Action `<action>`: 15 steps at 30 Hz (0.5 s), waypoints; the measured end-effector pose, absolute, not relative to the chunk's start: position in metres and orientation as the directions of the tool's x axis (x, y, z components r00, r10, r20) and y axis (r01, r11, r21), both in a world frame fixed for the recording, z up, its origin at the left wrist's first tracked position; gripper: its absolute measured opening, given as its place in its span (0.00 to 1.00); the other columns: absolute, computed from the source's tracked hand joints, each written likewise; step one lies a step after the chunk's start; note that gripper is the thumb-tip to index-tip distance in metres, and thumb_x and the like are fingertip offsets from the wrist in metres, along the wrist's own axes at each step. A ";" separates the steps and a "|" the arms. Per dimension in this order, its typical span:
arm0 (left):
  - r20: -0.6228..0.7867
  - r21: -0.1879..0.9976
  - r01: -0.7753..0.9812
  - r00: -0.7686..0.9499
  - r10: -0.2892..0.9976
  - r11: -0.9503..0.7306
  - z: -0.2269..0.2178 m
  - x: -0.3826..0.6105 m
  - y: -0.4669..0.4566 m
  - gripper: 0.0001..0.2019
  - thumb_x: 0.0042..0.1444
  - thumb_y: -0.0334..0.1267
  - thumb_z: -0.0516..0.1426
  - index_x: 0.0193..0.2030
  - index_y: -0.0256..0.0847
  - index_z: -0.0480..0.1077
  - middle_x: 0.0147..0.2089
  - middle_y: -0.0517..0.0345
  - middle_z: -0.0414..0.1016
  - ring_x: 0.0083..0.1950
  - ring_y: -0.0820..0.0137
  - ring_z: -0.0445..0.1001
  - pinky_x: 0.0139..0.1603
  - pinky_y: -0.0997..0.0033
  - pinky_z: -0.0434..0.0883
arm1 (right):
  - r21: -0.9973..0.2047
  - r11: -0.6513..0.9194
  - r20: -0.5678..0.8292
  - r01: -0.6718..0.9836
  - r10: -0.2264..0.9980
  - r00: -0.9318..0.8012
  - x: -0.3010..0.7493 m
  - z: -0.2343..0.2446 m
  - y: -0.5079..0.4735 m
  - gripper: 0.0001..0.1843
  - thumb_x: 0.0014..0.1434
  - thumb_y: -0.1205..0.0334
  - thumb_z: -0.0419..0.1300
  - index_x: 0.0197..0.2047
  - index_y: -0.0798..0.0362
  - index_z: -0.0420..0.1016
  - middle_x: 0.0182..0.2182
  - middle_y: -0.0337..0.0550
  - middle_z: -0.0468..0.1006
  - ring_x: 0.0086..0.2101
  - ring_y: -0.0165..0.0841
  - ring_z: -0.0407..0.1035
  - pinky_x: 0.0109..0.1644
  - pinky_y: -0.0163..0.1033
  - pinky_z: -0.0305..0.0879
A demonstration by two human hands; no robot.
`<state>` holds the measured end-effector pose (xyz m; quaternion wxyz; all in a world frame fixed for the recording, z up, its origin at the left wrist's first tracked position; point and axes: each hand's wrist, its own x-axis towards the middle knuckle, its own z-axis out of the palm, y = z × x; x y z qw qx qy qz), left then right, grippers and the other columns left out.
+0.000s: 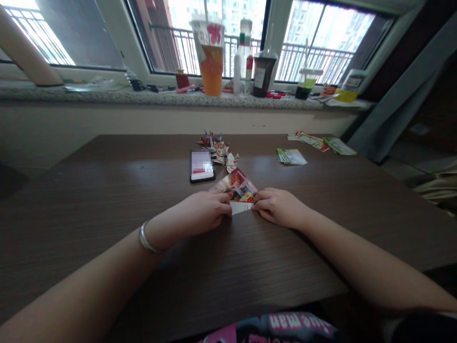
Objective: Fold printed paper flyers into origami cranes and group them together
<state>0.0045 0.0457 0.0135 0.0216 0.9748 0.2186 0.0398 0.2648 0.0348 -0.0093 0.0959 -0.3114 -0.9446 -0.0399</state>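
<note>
A colourful printed sheet of paper [240, 185] lies on the table, red and picture-covered, with a folded white strip along its near edge. My left hand [210, 209], below a silver bracelet, pinches the strip's left end. At the right end, the fingers of my right hand [274, 206] close on the paper's edge. Just beyond the sheet sits a pile of folded paper pieces [222, 151] with pointed tips, in red, white and purple. A phone [202, 166] with a lit, blurred screen lies left of that pile.
Flat printed sheets [291, 156] lie at the back right of the brown table [89, 205], with more leaflets [339, 146] behind them. On the windowsill [160, 97] stand a tall orange drink cup [212, 66], a clear bottle [237, 71], a dark drink cup [263, 74] and pens.
</note>
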 end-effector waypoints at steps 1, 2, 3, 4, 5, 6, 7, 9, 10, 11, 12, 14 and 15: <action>0.063 0.073 0.422 0.902 0.426 -0.904 0.014 0.004 0.047 0.12 0.55 0.26 0.54 0.39 0.43 0.75 0.45 0.55 0.73 0.48 0.66 0.70 0.52 0.66 0.67 | 0.019 0.805 0.206 0.593 0.577 -0.791 0.265 -0.009 0.035 0.12 0.63 0.65 0.53 0.41 0.53 0.79 0.39 0.46 0.78 0.40 0.35 0.70 0.45 0.39 0.66; 0.059 0.080 0.420 0.903 0.425 -0.904 0.014 0.003 0.048 0.11 0.54 0.26 0.54 0.38 0.43 0.75 0.43 0.55 0.73 0.46 0.67 0.70 0.50 0.67 0.67 | 0.022 0.807 0.207 0.590 0.573 -0.793 0.265 -0.010 0.035 0.12 0.63 0.65 0.53 0.41 0.53 0.79 0.38 0.46 0.78 0.40 0.35 0.70 0.45 0.39 0.66; 0.057 0.081 0.419 0.904 0.424 -0.904 0.015 0.003 0.048 0.11 0.54 0.26 0.54 0.38 0.43 0.75 0.42 0.56 0.73 0.44 0.67 0.71 0.49 0.67 0.67 | 0.026 0.808 0.210 0.589 0.572 -0.793 0.266 -0.010 0.035 0.12 0.63 0.65 0.53 0.41 0.53 0.79 0.38 0.46 0.78 0.39 0.35 0.70 0.45 0.39 0.66; 0.053 0.078 0.420 0.904 0.425 -0.904 0.016 0.002 0.049 0.11 0.54 0.27 0.55 0.37 0.44 0.76 0.40 0.57 0.74 0.43 0.67 0.71 0.48 0.67 0.67 | 0.029 0.808 0.214 0.589 0.570 -0.793 0.266 -0.010 0.035 0.12 0.63 0.64 0.53 0.41 0.53 0.79 0.38 0.46 0.78 0.39 0.35 0.70 0.45 0.39 0.66; 0.046 0.073 0.421 0.904 0.425 -0.904 0.017 0.002 0.049 0.10 0.54 0.27 0.55 0.36 0.44 0.76 0.38 0.57 0.74 0.41 0.68 0.71 0.47 0.67 0.67 | 0.032 0.808 0.219 0.588 0.569 -0.793 0.266 -0.010 0.035 0.12 0.63 0.64 0.53 0.40 0.53 0.79 0.38 0.46 0.78 0.39 0.35 0.70 0.44 0.40 0.66; 0.039 0.069 0.420 0.905 0.424 -0.905 0.019 0.001 0.050 0.10 0.54 0.27 0.56 0.36 0.45 0.76 0.37 0.58 0.74 0.41 0.68 0.71 0.47 0.67 0.67 | 0.035 0.808 0.224 0.588 0.567 -0.792 0.267 -0.010 0.035 0.13 0.63 0.64 0.53 0.40 0.53 0.79 0.38 0.46 0.78 0.39 0.35 0.71 0.44 0.40 0.67; 0.032 0.066 0.421 0.905 0.424 -0.905 0.021 0.001 0.050 0.10 0.54 0.27 0.56 0.36 0.45 0.76 0.37 0.58 0.75 0.42 0.67 0.71 0.47 0.67 0.67 | 0.037 0.807 0.227 0.589 0.567 -0.792 0.267 -0.009 0.034 0.13 0.63 0.64 0.53 0.40 0.52 0.79 0.38 0.46 0.78 0.39 0.35 0.71 0.44 0.40 0.67; 0.001 0.067 0.430 0.902 0.431 -0.900 0.026 0.000 0.049 0.09 0.54 0.28 0.57 0.35 0.46 0.77 0.37 0.58 0.76 0.42 0.67 0.72 0.47 0.67 0.67 | 0.040 0.807 0.232 0.589 0.566 -0.791 0.268 -0.009 0.034 0.13 0.63 0.64 0.53 0.40 0.52 0.79 0.39 0.46 0.78 0.39 0.35 0.71 0.44 0.40 0.67; -0.023 0.072 0.437 0.900 0.436 -0.897 0.028 0.000 0.049 0.09 0.53 0.28 0.58 0.35 0.45 0.77 0.37 0.58 0.76 0.41 0.67 0.72 0.46 0.68 0.67 | 0.041 0.807 0.231 0.589 0.566 -0.791 0.268 -0.008 0.033 0.13 0.63 0.64 0.53 0.40 0.52 0.79 0.39 0.46 0.78 0.39 0.35 0.71 0.44 0.40 0.67; -0.054 0.081 0.446 0.895 0.443 -0.891 0.031 -0.001 0.049 0.08 0.53 0.28 0.59 0.34 0.45 0.78 0.37 0.58 0.77 0.41 0.68 0.73 0.44 0.68 0.67 | 0.042 0.805 0.229 0.591 0.568 -0.790 0.269 -0.008 0.033 0.13 0.63 0.64 0.53 0.40 0.52 0.79 0.39 0.46 0.78 0.39 0.35 0.71 0.44 0.40 0.67; -0.087 0.094 0.458 0.888 0.451 -0.884 0.032 -0.001 0.049 0.07 0.52 0.28 0.60 0.33 0.44 0.78 0.37 0.58 0.77 0.39 0.68 0.73 0.42 0.69 0.68 | 0.041 0.804 0.227 0.593 0.570 -0.789 0.269 -0.008 0.033 0.12 0.63 0.64 0.53 0.40 0.52 0.79 0.39 0.45 0.78 0.39 0.35 0.71 0.44 0.40 0.67; -0.119 0.130 0.474 0.880 0.461 -0.871 0.034 -0.003 0.051 0.08 0.52 0.27 0.59 0.32 0.43 0.78 0.38 0.57 0.78 0.39 0.68 0.74 0.41 0.71 0.69 | 0.036 0.803 0.227 0.595 0.573 -0.787 0.271 -0.007 0.033 0.12 0.62 0.65 0.54 0.40 0.52 0.79 0.38 0.45 0.78 0.39 0.35 0.71 0.44 0.40 0.67; -0.117 0.159 0.473 0.881 0.459 -0.867 0.034 -0.004 0.052 0.08 0.52 0.26 0.59 0.31 0.42 0.78 0.38 0.57 0.78 0.40 0.69 0.74 0.41 0.72 0.69 | 0.031 0.803 0.228 0.595 0.573 -0.787 0.271 -0.007 0.033 0.11 0.62 0.65 0.54 0.40 0.51 0.79 0.38 0.45 0.78 0.39 0.35 0.71 0.44 0.40 0.67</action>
